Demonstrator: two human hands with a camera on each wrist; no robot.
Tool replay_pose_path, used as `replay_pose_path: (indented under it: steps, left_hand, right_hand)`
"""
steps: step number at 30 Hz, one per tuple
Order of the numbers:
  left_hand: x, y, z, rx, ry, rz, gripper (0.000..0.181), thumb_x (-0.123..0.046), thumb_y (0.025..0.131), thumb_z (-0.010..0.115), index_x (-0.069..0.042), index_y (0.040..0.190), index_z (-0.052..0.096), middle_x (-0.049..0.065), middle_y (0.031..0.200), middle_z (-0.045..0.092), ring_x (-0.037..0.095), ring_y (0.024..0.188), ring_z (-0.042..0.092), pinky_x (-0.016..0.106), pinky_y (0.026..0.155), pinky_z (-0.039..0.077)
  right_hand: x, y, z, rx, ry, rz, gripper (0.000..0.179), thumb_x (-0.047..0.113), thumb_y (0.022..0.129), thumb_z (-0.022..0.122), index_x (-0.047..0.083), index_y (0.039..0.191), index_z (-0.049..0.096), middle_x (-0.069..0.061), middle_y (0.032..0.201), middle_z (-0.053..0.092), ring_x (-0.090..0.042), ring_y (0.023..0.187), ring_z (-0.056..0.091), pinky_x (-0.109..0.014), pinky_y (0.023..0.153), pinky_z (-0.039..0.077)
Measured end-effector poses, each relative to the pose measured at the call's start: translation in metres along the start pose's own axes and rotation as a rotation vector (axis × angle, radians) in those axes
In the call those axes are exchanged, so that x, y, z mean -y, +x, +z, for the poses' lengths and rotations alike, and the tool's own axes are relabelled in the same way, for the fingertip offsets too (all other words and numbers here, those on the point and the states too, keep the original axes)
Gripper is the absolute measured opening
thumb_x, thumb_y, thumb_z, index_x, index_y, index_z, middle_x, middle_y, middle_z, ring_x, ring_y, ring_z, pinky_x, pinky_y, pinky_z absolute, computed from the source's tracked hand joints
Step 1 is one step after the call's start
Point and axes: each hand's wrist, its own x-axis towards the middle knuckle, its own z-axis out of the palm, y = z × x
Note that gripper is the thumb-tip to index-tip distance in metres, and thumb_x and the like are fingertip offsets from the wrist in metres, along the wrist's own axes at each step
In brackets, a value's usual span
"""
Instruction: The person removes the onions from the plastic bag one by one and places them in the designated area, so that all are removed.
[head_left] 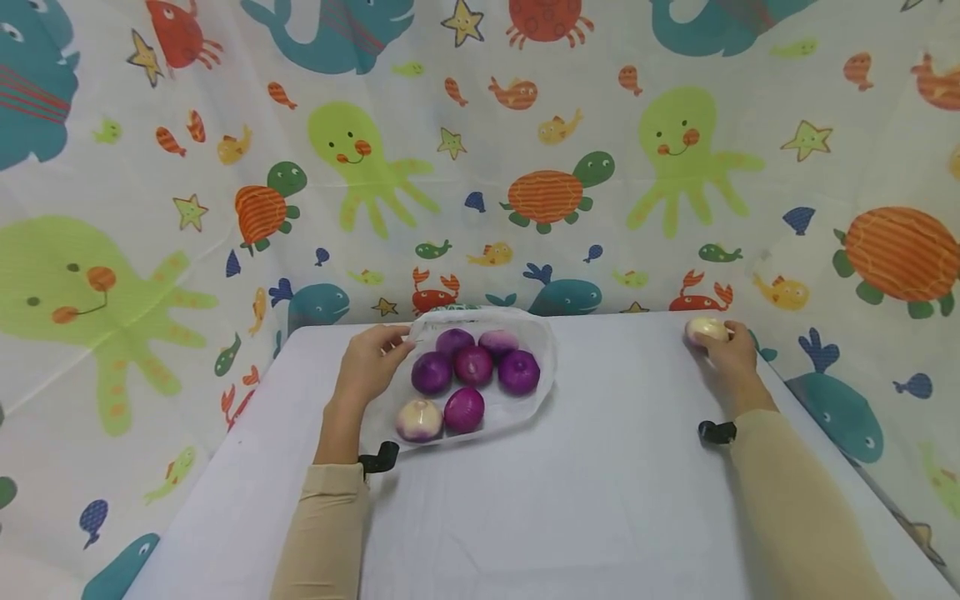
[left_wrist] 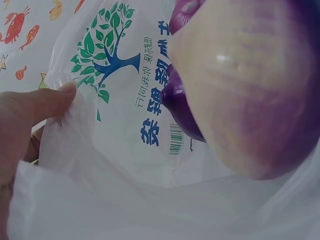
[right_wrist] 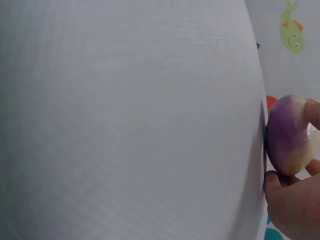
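At the left side of a white plastic bag (head_left: 504, 410), my left hand (head_left: 366, 368) pinches the bag's edge between thumb and fingers. The bag lies spread on the table with several purple onions (head_left: 473, 366) in it. One pale onion (head_left: 419, 419) sits at its near left, looming large in the left wrist view. A green-leaved tree print (left_wrist: 107, 50) shows on the plastic there. Far off to the right, my right hand (head_left: 735, 357) grips another pale onion (head_left: 705, 331) at the table's back edge. The right wrist view shows this onion's purple side (right_wrist: 285, 135) between thumb and fingers.
A white cloth covers the table (head_left: 600, 492). Close behind it hangs a curtain (head_left: 480, 183) printed with sea animals, and more of it runs along both sides. A black wrist mount (head_left: 381, 457) sits near the bag's front left corner.
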Motion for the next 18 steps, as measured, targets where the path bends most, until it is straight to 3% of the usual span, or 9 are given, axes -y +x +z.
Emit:
replay_pose_path:
  steps: [14, 18]
  left_hand:
    - [-0.005, 0.0, 0.003, 0.024, 0.005, -0.021, 0.034, -0.025, 0.1, 0.071, -0.014, 0.132, 0.072, 0.006, 0.103, 0.073, 0.024, 0.094, 0.064, 0.038, 0.078, 0.054]
    - [-0.005, -0.001, 0.005, 0.025, -0.002, -0.024, 0.033, -0.024, 0.1, 0.071, -0.014, 0.132, 0.072, 0.006, 0.102, 0.073, 0.024, 0.093, 0.064, 0.038, 0.076, 0.053]
  right_hand:
    - [0.002, 0.003, -0.001, -0.014, -0.008, -0.019, 0.093, 0.047, 0.103, 0.061, 0.013, 0.168, 0.003, -0.021, 0.174, 0.005, -0.043, 0.16, 0.012, -0.061, 0.126, 0.018]
    - [0.01, -0.004, 0.006, -0.093, -0.06, -0.13, 0.091, 0.042, 0.102, 0.063, 0.01, 0.167, 0.009, -0.023, 0.173, 0.007, -0.046, 0.158, 0.014, -0.062, 0.125, 0.02]
